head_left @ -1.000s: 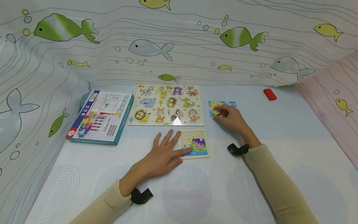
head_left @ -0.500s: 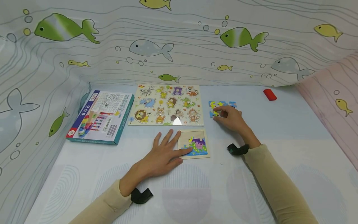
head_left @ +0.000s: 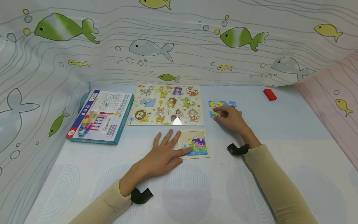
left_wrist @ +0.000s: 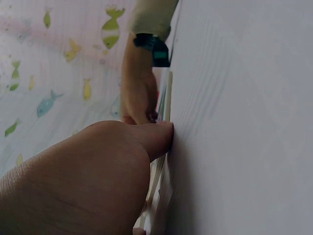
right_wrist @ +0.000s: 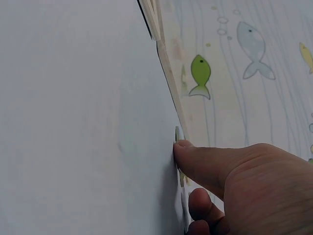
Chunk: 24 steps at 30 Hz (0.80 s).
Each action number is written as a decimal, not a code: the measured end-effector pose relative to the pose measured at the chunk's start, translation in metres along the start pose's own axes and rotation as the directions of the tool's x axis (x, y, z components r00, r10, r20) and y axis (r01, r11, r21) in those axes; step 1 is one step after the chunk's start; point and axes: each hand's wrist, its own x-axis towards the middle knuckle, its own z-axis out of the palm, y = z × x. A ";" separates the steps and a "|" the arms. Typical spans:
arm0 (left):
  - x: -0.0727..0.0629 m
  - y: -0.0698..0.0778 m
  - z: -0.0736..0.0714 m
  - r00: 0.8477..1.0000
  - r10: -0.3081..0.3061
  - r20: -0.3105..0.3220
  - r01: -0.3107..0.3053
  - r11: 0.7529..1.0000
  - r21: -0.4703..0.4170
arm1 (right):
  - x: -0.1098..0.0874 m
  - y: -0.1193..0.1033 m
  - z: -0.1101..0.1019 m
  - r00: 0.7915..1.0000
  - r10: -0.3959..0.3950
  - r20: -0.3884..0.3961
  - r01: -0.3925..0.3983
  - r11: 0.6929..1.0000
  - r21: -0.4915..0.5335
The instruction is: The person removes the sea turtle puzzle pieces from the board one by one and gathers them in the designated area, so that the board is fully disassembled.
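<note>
My left hand (head_left: 160, 157) lies with fingers spread over the left side of a small wooden puzzle tray (head_left: 206, 143). One of its fingers rests on the joined pieces (head_left: 199, 145), a purple, green and blue picture. To the right of the tray, my right hand (head_left: 231, 119) has thumb and index finger curled together at a blue-and-yellow jigsaw piece (head_left: 215, 114), pinching it low at the table. More loose jigsaw pieces (head_left: 212, 104) lie around those fingertips, partly hidden under the hand. In the right wrist view the thumb (right_wrist: 195, 159) presses the edge of a thin piece.
Behind the tray is a large animal puzzle board (head_left: 168, 104), wrapped in shiny film. A teal-edged toy box (head_left: 100, 116) sits to its left. At the back right lies a red block (head_left: 269, 94). A fish-patterned sheet (head_left: 195, 59) rises behind the table.
The right thumb and index finger have shifted very slightly at the jigsaw piece. The left hand stays where it was on the tray.
</note>
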 end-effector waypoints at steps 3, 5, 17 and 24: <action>0.000 0.000 0.000 1.000 0.001 -0.001 -0.001 1.000 0.000 | 0.001 0.001 0.000 1.000 0.001 -0.007 -0.001 1.000 0.001; 0.000 0.000 0.000 1.000 0.002 -0.002 -0.002 1.000 -0.001 | 0.001 0.002 0.000 1.000 -0.002 -0.011 0.002 1.000 0.004; 0.000 0.000 -0.001 1.000 0.002 0.001 -0.002 1.000 -0.003 | 0.000 0.001 0.001 0.999 -0.025 -0.041 0.025 1.000 0.001; 0.000 0.001 -0.002 1.000 -0.002 0.008 0.002 1.000 -0.019 | 0.000 0.002 0.002 0.999 -0.013 -0.052 0.013 1.000 -0.002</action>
